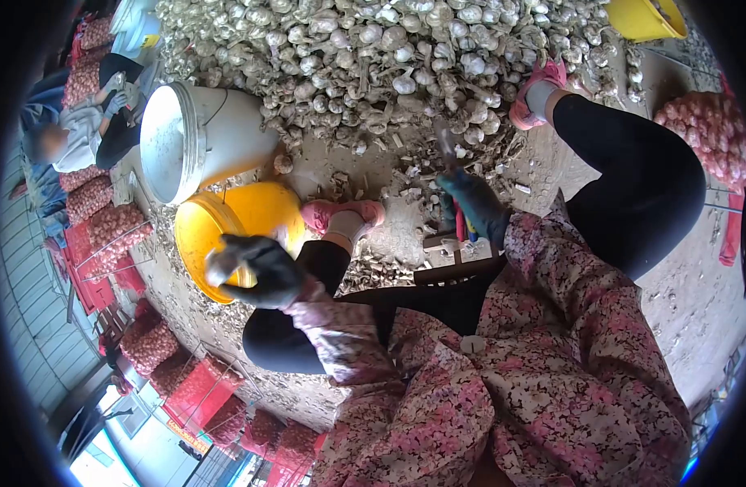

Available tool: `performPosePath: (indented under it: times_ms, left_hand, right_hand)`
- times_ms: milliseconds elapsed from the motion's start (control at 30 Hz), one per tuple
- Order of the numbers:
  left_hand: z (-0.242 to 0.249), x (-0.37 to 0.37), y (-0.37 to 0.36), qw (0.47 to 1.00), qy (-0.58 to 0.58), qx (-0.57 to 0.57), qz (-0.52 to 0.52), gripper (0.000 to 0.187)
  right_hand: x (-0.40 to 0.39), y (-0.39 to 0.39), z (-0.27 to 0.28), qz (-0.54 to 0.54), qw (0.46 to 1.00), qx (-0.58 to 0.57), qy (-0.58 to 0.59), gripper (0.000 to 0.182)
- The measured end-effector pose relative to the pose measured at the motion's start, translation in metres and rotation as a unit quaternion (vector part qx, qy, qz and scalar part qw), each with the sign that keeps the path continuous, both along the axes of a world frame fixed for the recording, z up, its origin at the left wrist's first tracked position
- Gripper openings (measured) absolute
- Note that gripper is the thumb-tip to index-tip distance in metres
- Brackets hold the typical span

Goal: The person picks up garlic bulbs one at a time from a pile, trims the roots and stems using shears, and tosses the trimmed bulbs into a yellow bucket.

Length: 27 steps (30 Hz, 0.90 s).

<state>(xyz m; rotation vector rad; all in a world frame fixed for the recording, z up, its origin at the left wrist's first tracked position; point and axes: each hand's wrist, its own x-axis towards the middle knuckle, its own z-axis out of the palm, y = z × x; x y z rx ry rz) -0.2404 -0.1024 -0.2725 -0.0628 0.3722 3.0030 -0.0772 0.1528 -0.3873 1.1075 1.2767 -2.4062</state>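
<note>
My left hand (267, 269), in a dark glove, is over the rim of the yellow bucket (196, 235) on my left. Its fingers curl round a pale garlic bulb (221, 265), which is blurred by motion. In front of my right knee, my right hand (477, 204), gloved in dark green, is closed on pruning shears (460, 221) with red and blue handles. Their metal blades (446, 144) point away from me towards the garlic heap (373, 73). Bulbs in the heap still carry stems and dirt.
A white bucket (227, 134) lies tilted beyond the yellow one. Cut stems (381, 276) litter the floor between my pink shoes (344, 215). Another yellow bucket (645, 18) stands far right. Net sacks of garlic (706, 134) are at both sides. A person (84, 134) sits at left.
</note>
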Motion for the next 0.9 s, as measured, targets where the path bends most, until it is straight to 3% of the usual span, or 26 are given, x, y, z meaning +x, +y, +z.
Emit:
performPosePath:
  times_ms: [67, 100, 133, 167, 200, 233, 267, 300, 367, 433, 500, 667, 733, 767, 900]
  left_hand:
    - [0.012, -0.016, 0.002, 0.997, -0.011, 0.005, 0.08, 0.07]
    - [-0.002, -0.026, 0.001, 0.999, -0.005, -0.049, 0.006, 0.066]
    - [-0.027, -0.032, 0.006, 0.991, -0.079, -0.107, 0.016, 0.062]
    - [-0.047, -0.031, 0.021, 0.974, -0.176, -0.142, -0.017, 0.057]
    - [-0.063, -0.024, 0.035, 0.961, -0.183, -0.113, -0.173, 0.051]
    - [-0.087, -0.019, 0.046, 0.94, -0.25, -0.086, -0.216, 0.042]
    - [-0.113, -0.014, 0.055, 0.924, -0.269, -0.073, -0.261, 0.038]
    - [-0.12, -0.003, 0.071, 0.915, -0.298, -0.124, -0.243, 0.033]
    - [-0.159, 0.008, 0.077, 0.919, -0.268, -0.064, -0.282, 0.033]
    - [-0.159, 0.016, 0.084, 0.919, -0.226, -0.044, -0.319, 0.029]
    - [-0.148, 0.018, 0.092, 0.896, -0.274, -0.043, -0.348, 0.024]
    - [-0.149, 0.023, 0.099, 0.906, -0.28, -0.149, -0.279, 0.031]
    - [-0.142, 0.021, 0.098, 0.869, -0.286, -0.099, -0.39, 0.043]
    - [-0.137, 0.02, 0.101, 0.861, -0.284, -0.094, -0.412, 0.055]
    - [-0.127, 0.019, 0.115, 0.838, -0.258, -0.013, -0.481, 0.065]
  right_hand:
    - [-0.01, 0.021, 0.005, -0.084, 0.99, -0.092, -0.065, 0.028]
    - [-0.021, 0.032, -0.012, -0.03, 0.998, -0.043, -0.033, 0.036]
    - [-0.026, 0.043, -0.026, -0.03, 0.998, -0.043, -0.034, 0.036]
    - [-0.036, 0.054, -0.018, 0.07, 0.976, 0.196, -0.068, 0.042]
    - [-0.046, 0.063, -0.015, 0.164, 0.886, 0.422, -0.1, 0.048]
    - [-0.054, 0.073, -0.023, 0.193, 0.851, 0.476, -0.107, 0.055]
    - [-0.066, 0.081, -0.022, 0.194, 0.85, 0.477, -0.11, 0.055]
    - [-0.08, 0.087, -0.015, 0.231, 0.841, 0.472, -0.13, 0.056]
    - [-0.103, 0.094, -0.021, 0.274, 0.817, 0.484, -0.154, 0.057]
    - [-0.127, 0.098, -0.023, 0.298, 0.817, 0.463, -0.174, 0.059]
    - [-0.147, 0.103, -0.029, 0.337, 0.804, 0.443, -0.207, 0.066]
    - [-0.149, 0.097, -0.021, 0.327, 0.801, 0.449, -0.224, 0.064]
    - [-0.13, 0.091, -0.015, 0.33, 0.814, 0.458, -0.134, 0.055]
    - [-0.116, 0.08, -0.005, 0.296, 0.819, 0.481, -0.103, 0.047]
    - [-0.052, 0.04, 0.046, 0.303, 0.836, 0.458, 0.015, 0.039]
